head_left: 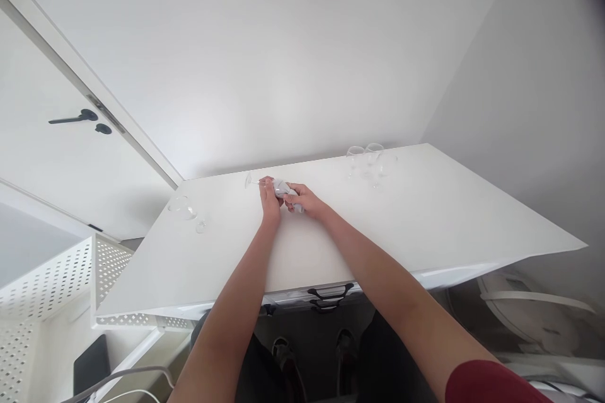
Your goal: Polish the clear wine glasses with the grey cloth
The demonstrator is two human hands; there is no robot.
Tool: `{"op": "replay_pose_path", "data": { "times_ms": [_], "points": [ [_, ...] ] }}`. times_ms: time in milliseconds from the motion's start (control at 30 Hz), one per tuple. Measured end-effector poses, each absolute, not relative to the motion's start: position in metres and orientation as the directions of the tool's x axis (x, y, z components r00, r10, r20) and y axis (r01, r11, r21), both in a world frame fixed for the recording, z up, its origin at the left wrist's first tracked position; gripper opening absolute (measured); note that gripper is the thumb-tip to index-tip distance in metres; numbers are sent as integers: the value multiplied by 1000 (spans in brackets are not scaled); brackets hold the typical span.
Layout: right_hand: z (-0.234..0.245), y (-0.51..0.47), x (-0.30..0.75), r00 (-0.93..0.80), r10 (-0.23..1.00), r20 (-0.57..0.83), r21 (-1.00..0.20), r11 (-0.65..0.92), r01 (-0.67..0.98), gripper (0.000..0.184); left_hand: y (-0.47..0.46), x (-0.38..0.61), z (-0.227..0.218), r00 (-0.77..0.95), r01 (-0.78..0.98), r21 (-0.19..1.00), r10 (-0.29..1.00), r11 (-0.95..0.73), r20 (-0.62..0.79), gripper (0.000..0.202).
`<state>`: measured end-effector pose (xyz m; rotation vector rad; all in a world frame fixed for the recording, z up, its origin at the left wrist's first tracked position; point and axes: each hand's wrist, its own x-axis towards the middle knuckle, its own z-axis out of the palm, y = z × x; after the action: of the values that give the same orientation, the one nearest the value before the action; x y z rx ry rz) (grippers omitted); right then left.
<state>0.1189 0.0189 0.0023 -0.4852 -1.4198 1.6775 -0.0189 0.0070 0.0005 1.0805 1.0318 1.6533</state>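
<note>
Holding a glass [248, 181] over the counter [435, 214], tipped onto its side near the back edge, with the foot pointing left. Closing the left grip [270, 198] around it, by the stem, and clutching a grey cloth [282, 188] in the right grip [306, 199], bunched up against the bowl! Hard to tell whether tucked inside or folded round the outside. Now with both grips close together, nearly meeting at the cloth. Spotting clear glasses [374, 152] at right, bowls up, side by side near the back edge. Finding another glass [184, 208] well apart, over by the left end. Reaching both arms [378, 258] across the front edge, above dark handles [331, 296], with shoes [285, 356] visible on the floor [317, 340] below. Noting a door [42, 82] at left, with a black lever [66, 120].
</note>
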Motion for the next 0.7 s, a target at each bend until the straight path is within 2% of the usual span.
{"op": "replay_pose_path", "data": {
  "times_ms": [100,233,367,433,500,633,700],
  "points": [
    [5,18,119,-510,834,209,-926,1,-378,36,10,-20,1,-295,-232,935,935,-268,195,53],
    [8,17,119,-411,889,205,-907,15,-420,40,14,-21,2,-291,-186,947,935,-262,201,52],
    [8,20,126,-514,845,150,-846,-160,-509,41,12,-19,4,-251,-171,910,910,-377,330,47],
    [7,22,129,-520,845,126,-830,-197,-521,41,11,-19,4,-213,-161,905,909,-394,358,42],
    [5,23,127,-473,870,138,-865,-127,-486,40,12,-20,3,-208,-159,915,919,-369,335,40],
    [1,21,115,-346,905,247,-947,150,-282,45,18,-22,-4,-232,-283,922,951,-265,202,49],
    [2,20,112,-367,897,246,-952,152,-266,45,21,-23,-7,-209,-349,904,961,-247,182,55]
  ]
}}
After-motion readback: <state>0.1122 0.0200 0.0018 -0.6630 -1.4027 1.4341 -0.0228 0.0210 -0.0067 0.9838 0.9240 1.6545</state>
